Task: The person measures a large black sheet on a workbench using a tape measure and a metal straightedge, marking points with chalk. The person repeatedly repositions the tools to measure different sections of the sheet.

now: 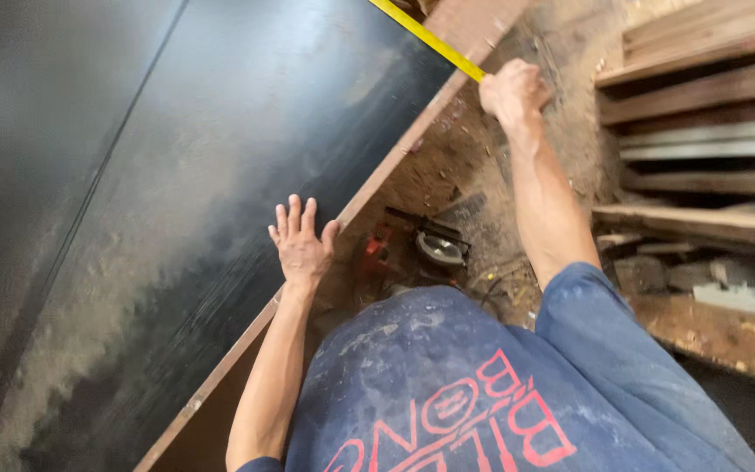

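Note:
A large black-faced board (176,175) fills the left of the view, its brown edge running diagonally from bottom left to top right. My left hand (301,243) lies flat and open on the board near that edge, fingers spread. My right hand (514,91) is closed around the case of a tape measure, out past the board's edge. The yellow tape (428,38) stretches from that hand up and left across the board's far corner. The tape's end is out of view.
A circular saw (430,246) with red parts lies on the sawdust-covered ground (561,52) below the board's edge. Stacked timber planks (701,96) and scrap pieces lie at the right. A seam runs across the black board at the left.

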